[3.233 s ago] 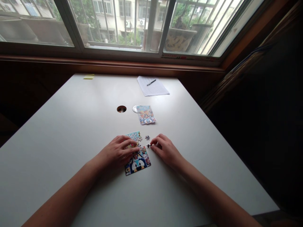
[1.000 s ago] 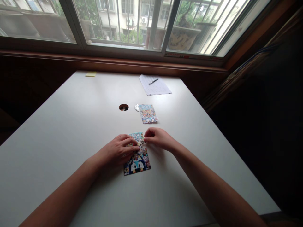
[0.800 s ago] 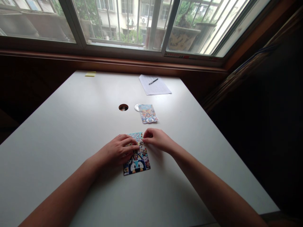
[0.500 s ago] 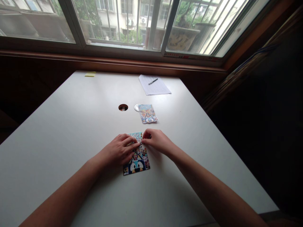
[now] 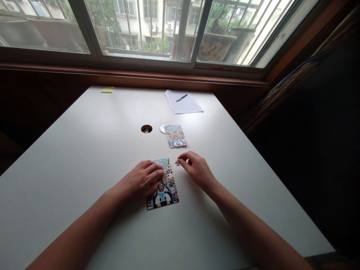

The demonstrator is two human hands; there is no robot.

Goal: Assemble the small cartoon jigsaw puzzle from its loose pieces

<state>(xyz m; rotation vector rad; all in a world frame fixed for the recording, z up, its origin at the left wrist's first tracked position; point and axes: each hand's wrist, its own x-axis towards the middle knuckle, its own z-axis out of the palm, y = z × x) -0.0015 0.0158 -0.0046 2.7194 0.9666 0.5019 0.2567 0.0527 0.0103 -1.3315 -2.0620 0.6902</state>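
Observation:
A colourful jigsaw puzzle (image 5: 163,198) with a blue cartoon dog's face lies flat on the white table. My left hand (image 5: 146,177) rests over its left side, fingers extended across the pieces and covering part of the picture. Off the puzzle's upper right edge, my right hand (image 5: 194,165) pinches a small puzzle piece (image 5: 177,163) between thumb and fingertips. A notch shows in the puzzle's right edge, below the top rows. Beyond the hands lies a printed picture sheet (image 5: 176,135) with the same design.
The picture sheet partly covers a round silvery disc (image 5: 162,129). Left of it is a round hole (image 5: 146,129) in the white table (image 5: 84,150). Farther back lie papers (image 5: 184,107) with a pen (image 5: 182,98) on top, and a yellow sticky note (image 5: 107,90). A barred window stands behind.
My right hand has moved right, away from the puzzle's edge, with a small piece at its fingertips. The notch in the right edge now shows. My left hand has stayed nearly still.

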